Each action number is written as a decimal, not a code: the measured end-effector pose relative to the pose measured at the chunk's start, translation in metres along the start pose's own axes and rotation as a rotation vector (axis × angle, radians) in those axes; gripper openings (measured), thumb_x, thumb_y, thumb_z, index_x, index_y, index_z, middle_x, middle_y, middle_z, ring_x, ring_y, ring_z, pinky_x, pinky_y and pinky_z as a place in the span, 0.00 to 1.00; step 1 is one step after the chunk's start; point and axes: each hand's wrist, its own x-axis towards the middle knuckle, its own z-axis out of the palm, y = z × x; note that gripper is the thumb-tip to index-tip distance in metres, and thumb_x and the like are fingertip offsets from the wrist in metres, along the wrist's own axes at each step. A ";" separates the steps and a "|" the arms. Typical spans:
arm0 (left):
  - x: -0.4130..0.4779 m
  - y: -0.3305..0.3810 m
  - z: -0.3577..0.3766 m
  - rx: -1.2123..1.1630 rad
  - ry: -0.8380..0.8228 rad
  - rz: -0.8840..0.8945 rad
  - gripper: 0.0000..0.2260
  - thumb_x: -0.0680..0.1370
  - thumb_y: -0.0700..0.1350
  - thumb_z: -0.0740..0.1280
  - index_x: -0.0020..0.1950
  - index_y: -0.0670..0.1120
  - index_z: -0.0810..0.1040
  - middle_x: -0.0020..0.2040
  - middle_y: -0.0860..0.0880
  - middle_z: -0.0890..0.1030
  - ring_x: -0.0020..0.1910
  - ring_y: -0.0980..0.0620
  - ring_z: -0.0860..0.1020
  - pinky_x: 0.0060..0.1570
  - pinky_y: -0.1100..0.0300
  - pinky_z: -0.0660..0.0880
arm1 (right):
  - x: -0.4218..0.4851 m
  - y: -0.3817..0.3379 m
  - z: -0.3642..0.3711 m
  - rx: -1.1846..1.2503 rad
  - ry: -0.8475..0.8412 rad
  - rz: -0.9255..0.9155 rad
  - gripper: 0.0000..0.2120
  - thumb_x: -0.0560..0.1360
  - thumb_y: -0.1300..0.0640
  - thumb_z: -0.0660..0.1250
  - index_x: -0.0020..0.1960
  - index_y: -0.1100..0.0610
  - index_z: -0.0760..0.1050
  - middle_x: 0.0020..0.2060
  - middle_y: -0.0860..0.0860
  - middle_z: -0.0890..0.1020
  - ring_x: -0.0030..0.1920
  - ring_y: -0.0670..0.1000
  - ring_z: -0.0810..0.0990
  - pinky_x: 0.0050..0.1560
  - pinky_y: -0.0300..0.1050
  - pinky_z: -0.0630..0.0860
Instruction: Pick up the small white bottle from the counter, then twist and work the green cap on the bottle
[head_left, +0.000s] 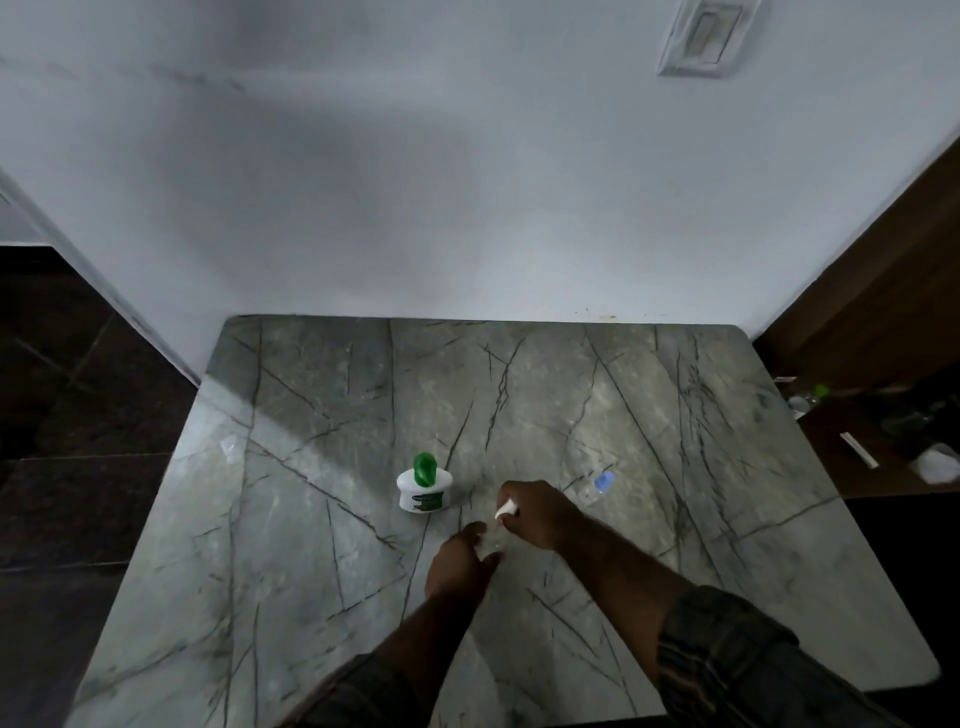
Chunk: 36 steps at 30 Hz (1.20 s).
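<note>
My left hand (460, 564) is curled round a small clear container (491, 538) on the grey marble table (311, 519). My right hand (537, 512) grips a small white piece (506, 508) just above that container; what it is I cannot tell. A white bottle with a green cap (422, 486) stands upright a short way to the left of both hands. A clear bottle with a blue cap (600, 483) lies just right of my right hand.
A small clear plastic item (231, 448) lies near the table's left edge. A white wall runs behind the table. A dark wooden shelf (883, 431) at the right holds small items. Dark tiled floor (78, 415) lies to the left.
</note>
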 end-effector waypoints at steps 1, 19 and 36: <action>0.000 -0.001 0.000 0.000 0.005 -0.003 0.21 0.76 0.55 0.70 0.69 0.54 0.74 0.62 0.53 0.81 0.59 0.53 0.79 0.62 0.54 0.77 | 0.001 0.000 -0.006 0.017 0.005 0.014 0.08 0.75 0.50 0.69 0.51 0.53 0.78 0.48 0.49 0.84 0.50 0.50 0.81 0.50 0.43 0.76; -0.001 -0.010 -0.008 0.045 0.045 -0.030 0.25 0.75 0.56 0.72 0.69 0.53 0.73 0.63 0.51 0.81 0.60 0.52 0.80 0.59 0.58 0.77 | -0.021 0.037 0.052 1.622 0.508 1.026 0.16 0.82 0.60 0.62 0.63 0.70 0.72 0.36 0.56 0.77 0.33 0.51 0.75 0.25 0.37 0.74; 0.001 -0.018 -0.017 0.089 0.026 -0.007 0.25 0.74 0.59 0.71 0.70 0.55 0.71 0.64 0.53 0.80 0.61 0.54 0.79 0.58 0.60 0.76 | -0.008 0.033 0.047 1.752 0.547 1.107 0.22 0.84 0.62 0.52 0.76 0.66 0.57 0.74 0.66 0.64 0.74 0.64 0.65 0.75 0.56 0.65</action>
